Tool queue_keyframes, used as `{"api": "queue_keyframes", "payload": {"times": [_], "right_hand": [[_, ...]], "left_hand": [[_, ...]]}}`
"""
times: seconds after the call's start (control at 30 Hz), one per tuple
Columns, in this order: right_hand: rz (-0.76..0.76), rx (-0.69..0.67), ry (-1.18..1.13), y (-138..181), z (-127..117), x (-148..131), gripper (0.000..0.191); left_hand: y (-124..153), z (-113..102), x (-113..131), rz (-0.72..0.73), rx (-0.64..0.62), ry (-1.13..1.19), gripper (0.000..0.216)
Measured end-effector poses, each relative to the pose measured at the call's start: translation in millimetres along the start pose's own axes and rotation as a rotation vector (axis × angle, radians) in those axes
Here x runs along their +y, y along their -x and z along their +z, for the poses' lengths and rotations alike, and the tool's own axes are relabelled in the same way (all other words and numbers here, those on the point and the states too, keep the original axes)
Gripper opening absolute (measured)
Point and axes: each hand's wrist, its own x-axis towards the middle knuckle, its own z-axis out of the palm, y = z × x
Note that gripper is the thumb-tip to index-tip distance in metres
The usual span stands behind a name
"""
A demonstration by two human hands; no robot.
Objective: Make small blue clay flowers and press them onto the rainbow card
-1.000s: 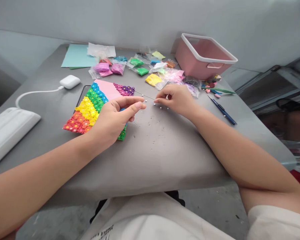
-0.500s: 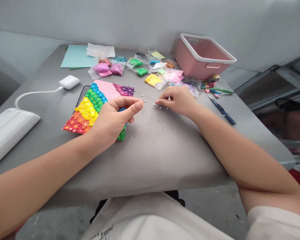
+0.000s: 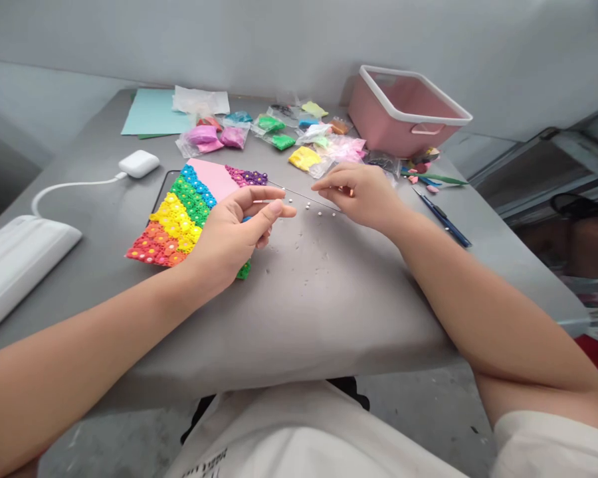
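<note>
A pink card [image 3: 214, 180] covered in rainbow bands of small clay flowers lies on the grey table [image 3: 299, 292]. My left hand [image 3: 234, 232] rests over its right edge, thumb and forefinger pinched together, with a bit of blue showing under the fingers. My right hand [image 3: 361, 192] is curled just to the right, fingers closed on a thin metal needle tool [image 3: 299, 193] that points left toward the card. Several tiny white beads [image 3: 311, 209] lie on the table between the two hands.
Small bags of coloured clay [image 3: 279, 133] are scattered behind the card. A pink basket [image 3: 403, 113] stands at the back right, a blue tool [image 3: 443, 218] beside it. A white earbud case [image 3: 138, 163], its cable and a white keyboard [image 3: 14, 259] lie left. Teal paper [image 3: 152, 113] lies far back.
My right hand has lifted a little and shifted right with the needle tool. My left thumb and forefinger have closed into a tighter pinch near the beads.
</note>
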Motion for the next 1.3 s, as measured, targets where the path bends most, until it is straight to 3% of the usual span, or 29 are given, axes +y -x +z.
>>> {"api": "queue_keyframes", "payload": {"times": [0.17,0.33,0.53,0.7,0.83,0.93,1.03,1.13,1.3], "right_hand": [[-0.145,0.19,-0.112,6,0,-25,0.015],[-0.356,0.143,-0.273,13,3,-50,0.024],[-0.188,0.092,-0.134,20,3,-65,0.02],[-0.197,0.114,-0.103,21,6,-65,0.02],[-0.171,0.114,-0.095,21,3,-70,0.021],[-0.057,0.148,-0.101,20,-5,-71,0.021],[0.083,0.161,-0.034,16,-14,-58,0.027],[0.137,0.005,0.075,12,-19,-35,0.036],[0.037,-0.118,0.103,9,-17,-9,0.017]], "left_hand": [[3,1,1,-0.031,-0.028,-0.034,0.028],[5,3,5,-0.022,-0.047,-0.056,0.035],[5,2,3,-0.008,-0.115,-0.074,0.027],[4,0,3,0.044,-0.151,-0.215,0.021],[5,6,8,0.008,-0.081,-0.149,0.016],[5,7,13,-0.032,0.007,-0.011,0.012],[4,1,15,0.021,0.044,0.061,0.023],[2,-3,16,0.098,0.076,0.04,0.041],[3,1,20,0.003,0.141,0.031,0.018]]}}
